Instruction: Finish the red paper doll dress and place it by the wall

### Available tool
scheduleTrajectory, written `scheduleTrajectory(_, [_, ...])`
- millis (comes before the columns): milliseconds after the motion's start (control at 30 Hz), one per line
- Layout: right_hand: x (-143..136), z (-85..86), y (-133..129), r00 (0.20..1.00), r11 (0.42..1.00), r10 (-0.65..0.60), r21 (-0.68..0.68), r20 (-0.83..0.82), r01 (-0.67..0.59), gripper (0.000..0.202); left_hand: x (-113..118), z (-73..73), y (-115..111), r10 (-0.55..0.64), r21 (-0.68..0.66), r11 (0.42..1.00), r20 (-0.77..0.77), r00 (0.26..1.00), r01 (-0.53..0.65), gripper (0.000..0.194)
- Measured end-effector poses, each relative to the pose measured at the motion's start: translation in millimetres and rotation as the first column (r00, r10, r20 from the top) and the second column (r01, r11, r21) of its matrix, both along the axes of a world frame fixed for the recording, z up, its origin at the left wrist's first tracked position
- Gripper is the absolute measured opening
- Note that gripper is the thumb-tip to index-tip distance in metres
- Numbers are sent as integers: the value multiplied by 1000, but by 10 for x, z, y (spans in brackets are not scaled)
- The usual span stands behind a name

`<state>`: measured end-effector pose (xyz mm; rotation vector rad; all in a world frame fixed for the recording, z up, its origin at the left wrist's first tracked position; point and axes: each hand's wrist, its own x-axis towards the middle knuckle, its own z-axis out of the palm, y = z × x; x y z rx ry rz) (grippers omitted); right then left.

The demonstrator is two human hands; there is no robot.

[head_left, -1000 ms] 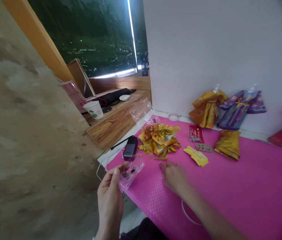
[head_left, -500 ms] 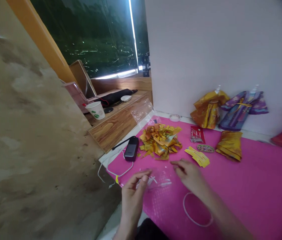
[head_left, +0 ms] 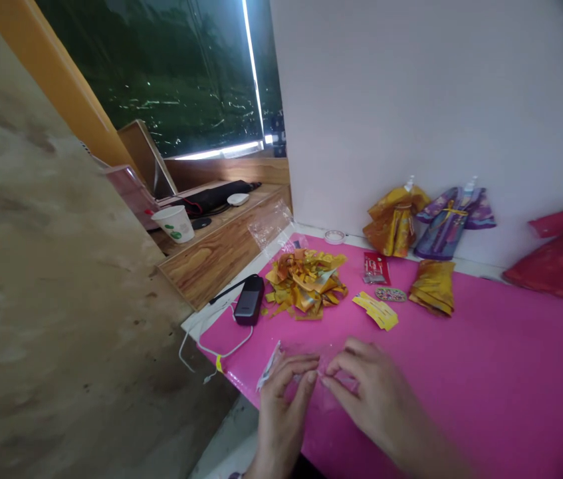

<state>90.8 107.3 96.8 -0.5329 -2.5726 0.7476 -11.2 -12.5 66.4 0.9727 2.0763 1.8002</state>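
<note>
A clear plastic bag (head_left: 301,347) with thin white pieces inside hangs between my two hands, over the front of the pink mat (head_left: 485,359). My left hand (head_left: 286,399) is closed in a pinch on the bag's edge. Close beside it, my right hand (head_left: 368,389) also pinches the bag, thumb against fingers. Their fingertips almost meet. Beyond the hands lies a heap of yellow-orange scraps (head_left: 306,283), and right of that some yellow paper strips (head_left: 375,311).
A black-and-grey device (head_left: 249,301) with a white cable (head_left: 228,350) sits at the mat's left edge. Behind the strips are a patterned oval piece (head_left: 391,295), a red packet (head_left: 377,267) and folded yellow cloth (head_left: 432,287). Small robes (head_left: 448,226) lean against the wall.
My right hand has come left to the bag and now pinches it beside my left hand. The white ring on the mat is out of sight. The view has shifted right.
</note>
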Motion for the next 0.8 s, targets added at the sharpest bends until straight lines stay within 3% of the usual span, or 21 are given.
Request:
scheduleTrajectory(100, [55,68,0,1000,1000,27,2,-3,-27,26,4,18,-24,12,-2,1000,19,1000,-12,14])
scheduleTrajectory(233, [102,100,256,995,990,-6,-137,-102,-8,29,-111,25,-69,73,36,996,106,992,-77,17])
scheduleTrajectory(300, [63,-18,437,996,993,-80,-95,-34,77,34,-239,50,-126,147,71,984,207,967,-164,20])
scheduleTrajectory(367, [-23,-212,569,976,990,-136,67,171,126,41,-388,110,-203,220,122,953,347,912,-277,24])
scheduleTrajectory(433, [-139,-416,612,926,978,-144,190,349,80,44,-521,206,-283,250,193,906,472,846,-376,28])
scheduleTrajectory(533, [-314,-624,546,899,973,-121,230,420,24,41,-636,368,-380,286,287,826,527,800,-484,29])
scheduleTrajectory(667, [-464,-694,444,884,966,-125,258,451,5,39,-659,482,-457,376,313,756,512,772,-575,26])
scheduleTrajectory(800, [-511,-666,428,877,966,-128,258,464,5,38,-671,452,-496,395,309,745,509,765,-591,25])
